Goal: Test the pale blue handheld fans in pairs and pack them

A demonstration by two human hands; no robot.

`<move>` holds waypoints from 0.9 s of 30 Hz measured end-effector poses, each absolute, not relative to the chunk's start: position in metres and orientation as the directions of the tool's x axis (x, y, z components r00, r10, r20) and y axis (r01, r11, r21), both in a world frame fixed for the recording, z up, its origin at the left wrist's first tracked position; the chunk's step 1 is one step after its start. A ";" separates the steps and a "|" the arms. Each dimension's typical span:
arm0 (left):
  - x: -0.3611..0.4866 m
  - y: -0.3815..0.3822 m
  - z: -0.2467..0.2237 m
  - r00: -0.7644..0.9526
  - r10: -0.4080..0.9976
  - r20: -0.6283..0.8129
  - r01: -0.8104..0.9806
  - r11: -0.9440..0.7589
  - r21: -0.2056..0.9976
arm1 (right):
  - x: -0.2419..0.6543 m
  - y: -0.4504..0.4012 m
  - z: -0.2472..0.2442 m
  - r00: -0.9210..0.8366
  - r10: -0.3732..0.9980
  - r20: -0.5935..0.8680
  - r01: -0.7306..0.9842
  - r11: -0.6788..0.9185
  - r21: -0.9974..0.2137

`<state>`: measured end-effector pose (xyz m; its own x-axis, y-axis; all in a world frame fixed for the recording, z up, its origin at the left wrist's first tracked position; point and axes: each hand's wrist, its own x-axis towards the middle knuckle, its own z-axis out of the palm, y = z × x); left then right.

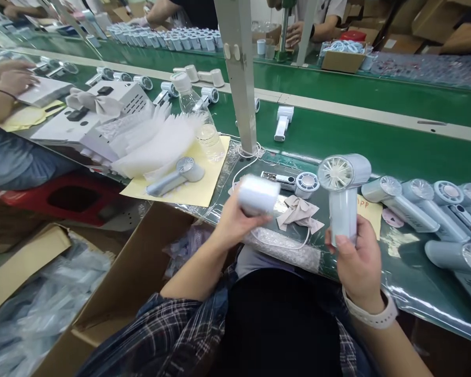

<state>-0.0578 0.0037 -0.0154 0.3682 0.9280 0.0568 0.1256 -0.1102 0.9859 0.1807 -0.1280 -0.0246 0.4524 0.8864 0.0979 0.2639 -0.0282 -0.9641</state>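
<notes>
My left hand [235,222] is closed around a pale blue cylindrical part [259,195], blurred by motion. In my right hand [357,256], the handle of a light blue handheld fan [343,209] is gripped, its round head up and its clear blades facing left. Between the two hands lie a crumpled grey cloth [298,213] and an opened fan [286,181] with its inner parts showing. Another fan [176,177] rests on yellow paper to the left.
Several fans [419,209] lie at the right. A metal post [239,78], a plastic bottle [204,120] and foam sheets [157,141] stand or lie ahead and left. A cardboard box [113,277] with plastic bags is lower left. A co-worker's hands [15,78] are at far left.
</notes>
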 end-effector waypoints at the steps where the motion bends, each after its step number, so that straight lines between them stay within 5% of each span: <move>1: -0.049 -0.002 -0.018 0.444 0.896 0.030 -0.058 -0.004 0.998 | 0.172 -0.127 -0.024 0.469 0.872 0.139 0.325 -0.024 -0.945; 4: -0.023 -0.015 -0.025 0.605 0.796 -0.020 -0.399 0.325 0.857 | 0.153 -0.126 -0.022 0.430 0.868 0.248 0.545 -0.030 -0.838; 8: -0.010 -0.012 -0.029 0.550 0.826 -0.123 -0.536 0.462 0.706 | 0.166 -0.128 -0.026 0.157 0.966 0.208 0.631 0.064 -0.774; 10: -0.010 -0.008 -0.031 0.548 0.816 -0.181 -0.539 0.511 0.670 | 0.179 -0.126 -0.031 0.199 0.964 0.176 0.699 -0.014 -0.715; 13: -0.006 -0.007 -0.035 0.609 0.760 -0.228 -0.459 0.572 0.680 | 0.183 -0.113 -0.037 0.299 0.944 0.142 0.882 -0.216 -0.419; 15: -0.001 -0.009 -0.037 0.696 0.679 -0.233 -0.345 0.602 0.720 | 0.176 -0.102 -0.039 0.271 0.958 0.092 0.945 -0.247 -0.216; 17: 0.005 -0.011 -0.036 0.747 0.624 -0.229 -0.258 0.589 0.766 | 0.168 -0.093 -0.038 0.245 0.968 0.048 0.961 -0.236 -0.146; 22: 0.009 -0.014 -0.035 0.775 0.614 -0.151 -0.225 0.491 0.841 | 0.171 -0.092 -0.032 0.180 0.983 0.021 0.963 -0.172 -0.209; 25: 0.003 -0.011 -0.035 0.710 0.698 -0.089 -0.338 0.450 0.827 | 0.184 -0.100 -0.029 0.256 0.966 -0.039 0.784 -0.231 -0.576; 27: -0.003 -0.007 -0.033 0.637 0.765 -0.095 -0.409 0.441 0.799 | 0.190 -0.105 -0.028 0.271 0.952 -0.142 0.460 -0.258 -0.850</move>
